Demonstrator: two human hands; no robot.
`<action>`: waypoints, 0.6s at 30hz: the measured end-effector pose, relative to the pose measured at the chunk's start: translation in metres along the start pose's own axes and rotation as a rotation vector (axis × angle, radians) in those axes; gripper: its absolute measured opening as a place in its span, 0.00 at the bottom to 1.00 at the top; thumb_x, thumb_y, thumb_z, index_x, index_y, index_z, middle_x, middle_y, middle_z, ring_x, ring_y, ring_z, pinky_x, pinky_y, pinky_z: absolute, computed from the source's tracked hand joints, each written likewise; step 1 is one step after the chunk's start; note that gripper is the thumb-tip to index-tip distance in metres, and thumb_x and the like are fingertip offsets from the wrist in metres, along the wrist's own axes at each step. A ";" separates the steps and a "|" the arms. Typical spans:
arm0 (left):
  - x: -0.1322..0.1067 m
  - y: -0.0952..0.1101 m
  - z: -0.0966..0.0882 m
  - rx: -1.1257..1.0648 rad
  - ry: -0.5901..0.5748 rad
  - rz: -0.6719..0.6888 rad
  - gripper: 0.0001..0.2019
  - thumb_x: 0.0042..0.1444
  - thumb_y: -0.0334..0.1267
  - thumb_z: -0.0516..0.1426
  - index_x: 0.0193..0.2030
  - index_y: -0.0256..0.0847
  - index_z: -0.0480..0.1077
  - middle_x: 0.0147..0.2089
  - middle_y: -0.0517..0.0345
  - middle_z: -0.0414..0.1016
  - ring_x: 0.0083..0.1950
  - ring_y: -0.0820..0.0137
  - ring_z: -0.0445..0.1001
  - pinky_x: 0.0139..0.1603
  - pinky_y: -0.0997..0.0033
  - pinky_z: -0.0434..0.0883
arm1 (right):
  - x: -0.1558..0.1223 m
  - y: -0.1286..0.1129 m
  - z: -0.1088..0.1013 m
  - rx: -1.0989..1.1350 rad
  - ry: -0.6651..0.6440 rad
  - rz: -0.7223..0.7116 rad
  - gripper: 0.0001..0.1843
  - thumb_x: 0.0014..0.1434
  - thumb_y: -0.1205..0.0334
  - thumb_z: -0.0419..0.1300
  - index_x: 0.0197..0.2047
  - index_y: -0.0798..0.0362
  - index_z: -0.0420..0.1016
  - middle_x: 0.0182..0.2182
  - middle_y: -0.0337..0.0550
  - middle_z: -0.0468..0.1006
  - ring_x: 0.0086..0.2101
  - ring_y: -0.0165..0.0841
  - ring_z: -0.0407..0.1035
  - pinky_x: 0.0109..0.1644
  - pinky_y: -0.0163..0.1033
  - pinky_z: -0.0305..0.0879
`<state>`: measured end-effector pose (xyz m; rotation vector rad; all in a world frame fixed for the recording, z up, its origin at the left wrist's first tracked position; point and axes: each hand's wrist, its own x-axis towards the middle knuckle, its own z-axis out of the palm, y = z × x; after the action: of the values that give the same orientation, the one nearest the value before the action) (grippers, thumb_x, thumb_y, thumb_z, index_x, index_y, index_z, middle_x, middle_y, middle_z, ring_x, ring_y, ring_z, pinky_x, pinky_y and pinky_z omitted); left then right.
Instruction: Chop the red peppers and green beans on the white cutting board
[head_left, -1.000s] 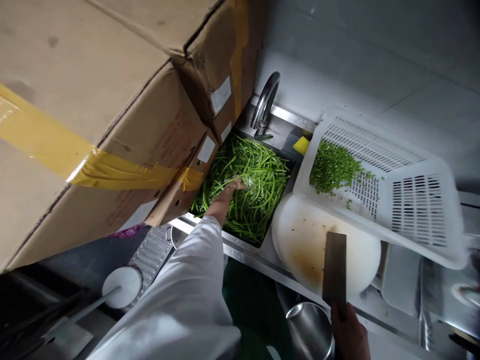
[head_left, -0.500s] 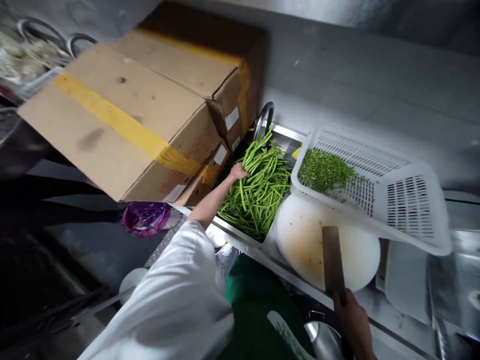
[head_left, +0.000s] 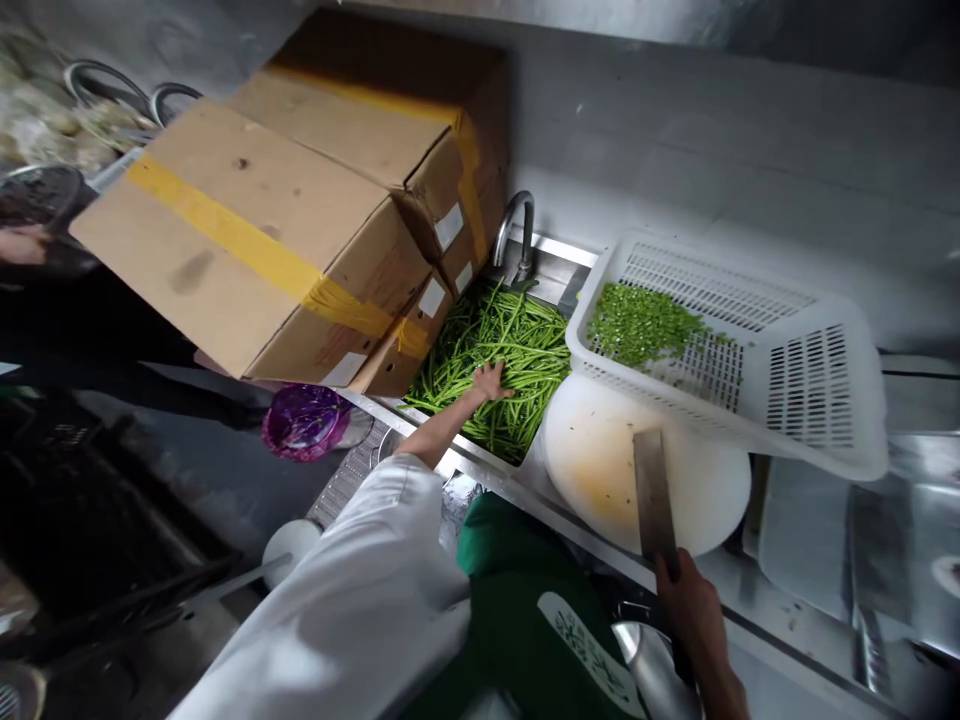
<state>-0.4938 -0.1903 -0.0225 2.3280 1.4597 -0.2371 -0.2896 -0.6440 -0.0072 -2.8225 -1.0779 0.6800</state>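
Observation:
My left hand [head_left: 491, 384] rests on a heap of long green stalks [head_left: 529, 340] that fills the sink, its fingers spread and nothing gripped. The stalks look like long beans or garlic shoots; I cannot tell which. In my right hand [head_left: 691, 605] is a cleaver [head_left: 652, 500], held by its handle, with the blade lying over a round white cutting board [head_left: 592, 450]. Small green bits dot the board. Behind it, a white plastic basket [head_left: 814, 310] holds a pile of chopped green pieces [head_left: 641, 322].
Large cardboard boxes [head_left: 247, 230] are stacked left of the sink. A curved faucet [head_left: 517, 235] rises at the sink's back. On the floor stands a purple-lined bin [head_left: 304, 422]. Another person's hand [head_left: 22, 245] shows at the far left beside a dark bowl.
My left hand has let go of the stalks it was lifting and now lies open on the heap. The cleaver stays in my right hand over the board. The view has shifted slightly.

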 end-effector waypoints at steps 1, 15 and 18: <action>0.007 0.001 -0.006 0.002 0.014 -0.005 0.48 0.50 0.55 0.66 0.72 0.37 0.53 0.68 0.29 0.59 0.69 0.41 0.62 0.65 0.46 0.63 | -0.001 0.000 0.000 0.008 0.003 -0.003 0.09 0.69 0.58 0.50 0.40 0.52 0.68 0.27 0.43 0.75 0.28 0.36 0.69 0.31 0.35 0.53; 0.085 -0.035 -0.033 0.040 -0.021 0.095 0.18 0.69 0.46 0.53 0.56 0.35 0.71 0.56 0.45 0.75 0.58 0.61 0.74 0.64 0.50 0.67 | -0.015 -0.023 -0.010 0.030 0.000 0.097 0.09 0.67 0.55 0.51 0.36 0.49 0.64 0.27 0.43 0.74 0.29 0.37 0.70 0.32 0.36 0.56; 0.062 -0.062 -0.017 0.071 -0.056 0.007 0.19 0.68 0.46 0.53 0.56 0.33 0.71 0.54 0.41 0.76 0.57 0.60 0.74 0.61 0.53 0.69 | -0.016 -0.025 -0.007 0.027 -0.005 0.102 0.10 0.67 0.55 0.50 0.35 0.49 0.63 0.27 0.43 0.74 0.29 0.37 0.70 0.32 0.36 0.55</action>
<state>-0.5223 -0.1086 -0.0423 2.3618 1.4381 -0.3548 -0.3128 -0.6347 0.0098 -2.8706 -0.9226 0.7045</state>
